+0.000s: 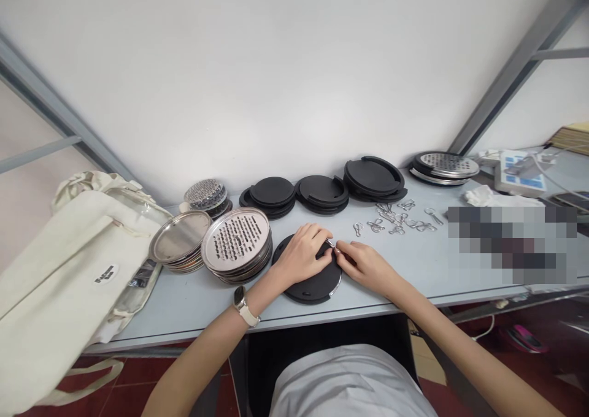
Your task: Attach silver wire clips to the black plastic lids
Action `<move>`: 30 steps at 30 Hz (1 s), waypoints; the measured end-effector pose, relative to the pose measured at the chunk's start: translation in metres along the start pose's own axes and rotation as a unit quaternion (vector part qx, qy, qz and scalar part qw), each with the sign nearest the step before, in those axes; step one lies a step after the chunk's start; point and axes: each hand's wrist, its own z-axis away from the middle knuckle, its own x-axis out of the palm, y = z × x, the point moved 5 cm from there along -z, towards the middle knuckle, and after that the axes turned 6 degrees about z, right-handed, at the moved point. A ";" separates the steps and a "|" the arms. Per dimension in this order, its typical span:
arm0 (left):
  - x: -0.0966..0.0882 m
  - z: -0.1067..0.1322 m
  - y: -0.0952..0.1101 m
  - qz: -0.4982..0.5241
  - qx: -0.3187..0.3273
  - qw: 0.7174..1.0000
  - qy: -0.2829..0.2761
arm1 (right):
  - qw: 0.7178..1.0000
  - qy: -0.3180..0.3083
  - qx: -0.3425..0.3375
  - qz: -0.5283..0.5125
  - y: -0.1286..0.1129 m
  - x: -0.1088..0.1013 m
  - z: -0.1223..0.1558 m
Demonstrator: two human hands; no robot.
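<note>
Left hand [304, 251], watch [241, 299] at its wrist, lies palm down on a black disc [317, 287], fingers bent, thumb and forefinger close about a small metal piece [330, 243]; whether they grip it I cannot tell, the spot being small and partly hidden. Right hand [365, 263], just beside the disc's right rim, pinches the near end of the same piece between thumb and forefinger. Disc lies flat near the front edge of the grey desk [427, 257], directly before the seated person; a bright metal edge shows at its near right rim.

Layout, left to right. Cream bag [59, 270], slumped over the desk's left end. Stack of plain metal discs [179, 236]. Behind and to the right, stack of smaller perforated discs [205, 191]. Next, stack of slotted metal plates [237, 239], just left of the left forearm. Along the wall, three black piles: first pile [271, 190], second pile [322, 190], third pile [372, 175], the last tilted on top. Loose wire clips [396, 222] lie scattered in front of the third pile and to its right. Farther right, black-rimmed grater plates [446, 161], stacked; then crumpled white material [499, 196], with a blue-and-white box [522, 173] behind it.
</note>
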 end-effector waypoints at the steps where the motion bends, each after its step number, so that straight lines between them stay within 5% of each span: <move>1: 0.000 0.000 0.000 0.000 -0.002 1.000 0.001 | 1.000 -0.002 0.000 0.000 0.000 0.000 0.000; 30: 0.001 0.000 -0.003 -0.011 0.018 1.000 -0.022 | 1.000 -0.019 0.012 -0.009 0.000 0.000 0.001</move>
